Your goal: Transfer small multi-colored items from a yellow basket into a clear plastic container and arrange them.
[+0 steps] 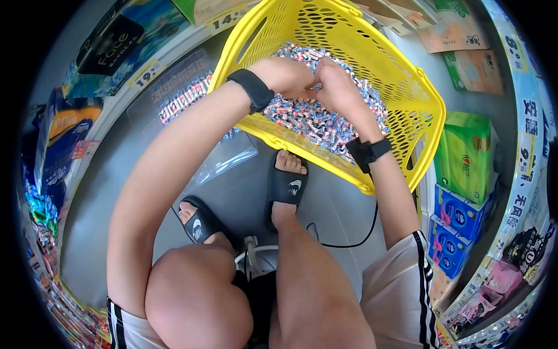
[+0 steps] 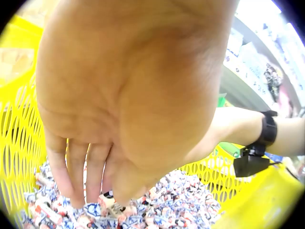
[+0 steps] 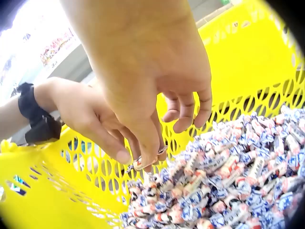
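Both my hands are close together over the yellow basket [image 1: 407, 64], which holds a heap of twist-wrapped candies [image 1: 308, 125]. My right hand [image 1: 339, 90] pinches one wrapped candy [image 3: 138, 164] between thumb and forefinger, its other fingers loosely bent. My left hand [image 1: 290, 77] meets it from the other side, its thumb tip [image 3: 123, 157] at one twisted end of the candy and its fingers curled behind. In the left wrist view, the palm fills much of the picture and the fingers [image 2: 76, 171] point down over the heap.
More wrapped candies [image 1: 186, 102] lie in clear packaging left of the basket. Tissue packs [image 1: 462, 154] fill the right-hand shelf, and shelves with price tags [image 1: 226, 20] run along the left. My sandalled feet [image 1: 290, 174] stand just below the basket, near a black cable [image 1: 354, 245].
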The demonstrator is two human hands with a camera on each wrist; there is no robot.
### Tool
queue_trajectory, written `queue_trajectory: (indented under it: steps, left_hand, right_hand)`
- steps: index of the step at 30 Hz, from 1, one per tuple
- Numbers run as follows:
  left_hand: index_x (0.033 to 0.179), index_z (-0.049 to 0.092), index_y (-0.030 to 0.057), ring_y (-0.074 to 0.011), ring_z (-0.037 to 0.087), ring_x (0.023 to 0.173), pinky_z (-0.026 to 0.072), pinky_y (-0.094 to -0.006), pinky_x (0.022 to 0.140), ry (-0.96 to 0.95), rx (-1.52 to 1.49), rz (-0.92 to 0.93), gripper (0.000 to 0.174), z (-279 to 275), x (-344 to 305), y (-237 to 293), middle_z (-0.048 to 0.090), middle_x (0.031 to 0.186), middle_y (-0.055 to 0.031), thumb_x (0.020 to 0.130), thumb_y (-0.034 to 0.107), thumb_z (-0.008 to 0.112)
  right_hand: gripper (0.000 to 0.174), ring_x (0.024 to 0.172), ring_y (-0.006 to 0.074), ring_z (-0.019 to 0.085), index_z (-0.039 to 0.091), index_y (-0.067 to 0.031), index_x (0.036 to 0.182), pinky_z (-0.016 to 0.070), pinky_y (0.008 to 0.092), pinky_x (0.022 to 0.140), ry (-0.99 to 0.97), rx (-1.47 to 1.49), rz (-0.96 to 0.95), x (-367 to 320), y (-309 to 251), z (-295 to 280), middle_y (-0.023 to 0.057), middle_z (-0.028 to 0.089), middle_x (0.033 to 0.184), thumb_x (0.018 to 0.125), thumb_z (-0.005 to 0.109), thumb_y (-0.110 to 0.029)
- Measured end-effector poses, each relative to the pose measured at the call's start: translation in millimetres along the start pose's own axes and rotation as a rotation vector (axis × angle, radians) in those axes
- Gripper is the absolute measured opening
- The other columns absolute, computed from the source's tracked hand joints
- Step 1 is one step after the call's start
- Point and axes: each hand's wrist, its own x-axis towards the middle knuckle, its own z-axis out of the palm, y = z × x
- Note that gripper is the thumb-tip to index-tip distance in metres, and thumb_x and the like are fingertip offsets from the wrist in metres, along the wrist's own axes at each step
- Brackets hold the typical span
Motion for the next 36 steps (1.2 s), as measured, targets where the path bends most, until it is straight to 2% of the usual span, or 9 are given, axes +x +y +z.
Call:
queue_trajectory:
  steps: [1, 6, 11, 19, 26, 30, 31, 35, 36]
  left_hand:
    - [0.121, 0.071, 0.0088, -0.0373, 0.075, 0.097, 0.0582, -0.0497, 0.081, 0.044, -0.002, 0.012, 0.027, -7, -10, 7, 0.077, 0.104, -0.0178, 0.098, 0.024, 0.068]
    - [0.115, 0.073, 0.0052, -0.0390, 0.075, 0.097, 0.0579, -0.0492, 0.079, 0.244, -0.007, 0.046, 0.026, -7, -46, 10, 0.075, 0.099, -0.0204, 0.090, 0.004, 0.066]
    - [0.103, 0.068, 0.0014, -0.0397, 0.073, 0.089, 0.0574, -0.0472, 0.076, 0.729, 0.023, 0.338, 0.018, 11, -85, 6, 0.071, 0.088, -0.0197, 0.086, -0.001, 0.067]
    - [0.106, 0.060, -0.0001, -0.0317, 0.068, 0.098, 0.0550, -0.0429, 0.087, 0.789, 0.051, 0.354, 0.022, 23, -163, 11, 0.065, 0.096, -0.0128, 0.085, 0.007, 0.065]
    - [0.104, 0.060, 0.0025, -0.0283, 0.064, 0.096, 0.0534, -0.0400, 0.084, 0.729, -0.035, 0.382, 0.020, 58, -221, -20, 0.060, 0.097, -0.0106, 0.087, 0.011, 0.068]
    - [0.103, 0.060, -0.0004, -0.0313, 0.064, 0.098, 0.0560, -0.0410, 0.083, 0.620, -0.103, 0.385, 0.022, 79, -243, -41, 0.060, 0.100, -0.0123, 0.086, 0.010, 0.069]
    - [0.106, 0.061, -0.0012, -0.0318, 0.065, 0.102, 0.0574, -0.0412, 0.085, 0.541, -0.110, 0.361, 0.025, 84, -248, -45, 0.062, 0.103, -0.0131, 0.084, 0.008, 0.067]
    - [0.105, 0.061, -0.0019, -0.0319, 0.065, 0.102, 0.0576, -0.0408, 0.083, 0.534, -0.142, 0.351, 0.024, 120, -247, -73, 0.061, 0.101, -0.0136, 0.084, 0.008, 0.067]
    - [0.105, 0.061, -0.0022, -0.0316, 0.065, 0.102, 0.0576, -0.0413, 0.083, 0.513, -0.158, 0.346, 0.023, 127, -245, -79, 0.061, 0.101, -0.0137, 0.084, 0.008, 0.067]
  right_hand:
    - [0.026, 0.102, 0.0357, 0.069, 0.085, -0.0092, 0.092, 0.0565, 0.0465, 0.088, -0.006, 0.001, -0.008, -1, -5, -8, 0.0169, 0.065, 0.104, 0.073, 0.093, -0.025]
    - [0.024, 0.093, 0.0339, 0.064, 0.085, -0.0090, 0.092, 0.0527, 0.0445, 0.084, 0.034, 0.049, -0.078, -9, -38, -52, 0.0145, 0.061, 0.092, 0.073, 0.092, -0.022]
    - [0.022, 0.083, 0.0315, 0.066, 0.083, -0.0041, 0.092, 0.0528, 0.0428, 0.078, 0.054, 0.121, -0.105, -25, -73, -78, 0.0134, 0.066, 0.088, 0.074, 0.090, -0.015]
    - [0.022, 0.073, 0.0260, 0.072, 0.077, 0.0024, 0.090, 0.0568, 0.0379, 0.069, -0.023, 0.195, -0.100, -48, -142, -87, 0.0145, 0.074, 0.082, 0.076, 0.088, -0.011]
    - [0.011, 0.069, 0.0328, 0.073, 0.074, -0.0013, 0.086, 0.0578, 0.0427, 0.065, -0.120, 0.219, -0.106, -59, -210, -64, 0.0160, 0.073, 0.076, 0.083, 0.080, -0.010]
    - [0.017, 0.063, 0.0359, 0.069, 0.066, -0.0005, 0.077, 0.0548, 0.0476, 0.060, -0.071, 0.192, -0.220, -56, -227, -18, 0.0179, 0.066, 0.066, 0.086, 0.076, -0.011]
    - [0.017, 0.063, 0.0359, 0.069, 0.066, -0.0005, 0.077, 0.0548, 0.0476, 0.060, -0.077, 0.190, -0.221, -54, -230, -7, 0.0179, 0.066, 0.066, 0.086, 0.076, -0.011]
    - [0.021, 0.063, 0.0385, 0.069, 0.066, -0.0001, 0.077, 0.0542, 0.0468, 0.058, -0.100, 0.149, -0.211, -47, -233, 41, 0.0196, 0.066, 0.066, 0.086, 0.079, -0.014]
    - [0.017, 0.064, 0.0362, 0.071, 0.072, -0.0005, 0.080, 0.0567, 0.0444, 0.062, -0.133, 0.111, -0.155, -45, -234, 53, 0.0183, 0.070, 0.069, 0.085, 0.080, -0.014]
